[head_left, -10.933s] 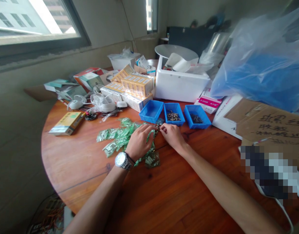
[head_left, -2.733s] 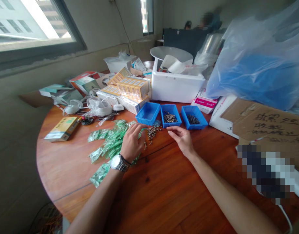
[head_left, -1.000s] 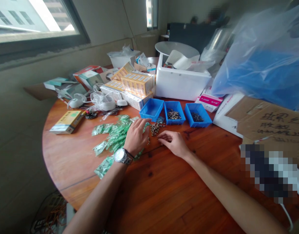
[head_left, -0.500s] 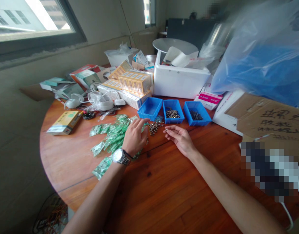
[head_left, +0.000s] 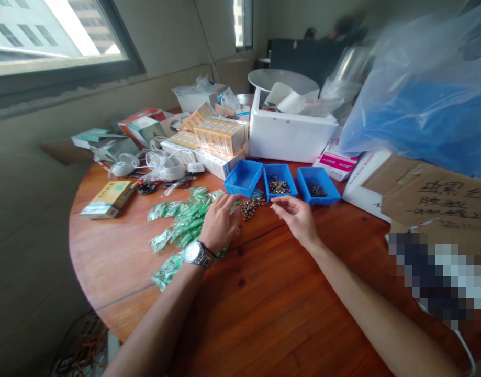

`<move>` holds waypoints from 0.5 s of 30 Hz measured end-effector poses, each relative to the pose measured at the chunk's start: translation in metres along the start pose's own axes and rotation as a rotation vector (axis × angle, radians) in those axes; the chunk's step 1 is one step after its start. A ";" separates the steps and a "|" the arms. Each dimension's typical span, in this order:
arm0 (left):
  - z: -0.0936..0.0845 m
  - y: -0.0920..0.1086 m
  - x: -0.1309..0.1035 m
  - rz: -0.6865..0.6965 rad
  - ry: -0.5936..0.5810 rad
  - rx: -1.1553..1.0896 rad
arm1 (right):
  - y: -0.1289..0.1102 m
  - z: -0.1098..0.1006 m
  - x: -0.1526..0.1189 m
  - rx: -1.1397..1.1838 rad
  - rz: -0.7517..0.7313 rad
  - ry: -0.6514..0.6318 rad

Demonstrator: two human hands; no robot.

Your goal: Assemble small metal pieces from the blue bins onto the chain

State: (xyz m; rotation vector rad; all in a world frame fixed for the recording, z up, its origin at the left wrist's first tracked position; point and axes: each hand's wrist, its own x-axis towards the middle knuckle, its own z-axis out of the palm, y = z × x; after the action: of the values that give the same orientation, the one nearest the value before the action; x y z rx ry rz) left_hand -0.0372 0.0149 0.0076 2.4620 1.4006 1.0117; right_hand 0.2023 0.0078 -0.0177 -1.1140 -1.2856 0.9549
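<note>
My left hand (head_left: 221, 222), a watch on its wrist, is beside the green packets (head_left: 185, 214), its fingers bent and apart over the edge of a small pile of metal pieces (head_left: 248, 209). Whether it touches the pile is hard to see. On the pile's right, my right hand (head_left: 297, 215) pinches a tiny piece between thumb and fingertips. Behind the hands stand three blue trays: the left one (head_left: 243, 178) shows nothing inside, the middle one (head_left: 278, 183) holds shiny metal pieces, and the right one (head_left: 317, 186) holds dark ones.
Yellow boxes (head_left: 219, 135) and a white foam box (head_left: 291, 135) stand behind the trays. White round devices (head_left: 167, 166) and a yellow box (head_left: 107, 199) lie at the left. A cardboard box (head_left: 432, 196) and a large plastic bag (head_left: 428, 115) fill the right side.
My right hand has moved slightly up and right, nearer the middle tray, still pinching. My left hand stays beside the pile. The view has shifted a little.
</note>
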 end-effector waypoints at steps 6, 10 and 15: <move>0.000 0.000 0.000 -0.003 -0.004 0.003 | -0.010 -0.019 0.051 -0.380 -0.241 0.152; 0.000 0.000 0.000 -0.012 0.002 0.007 | -0.013 -0.020 0.060 -0.691 -0.394 0.131; 0.000 0.000 0.000 -0.005 0.001 0.009 | -0.012 0.004 0.021 -0.594 -0.420 -0.095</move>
State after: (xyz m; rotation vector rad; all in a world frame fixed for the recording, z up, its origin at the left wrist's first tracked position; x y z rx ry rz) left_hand -0.0371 0.0155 0.0074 2.4641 1.4140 1.0084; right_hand 0.1992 0.0256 -0.0011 -1.1735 -1.8599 0.3139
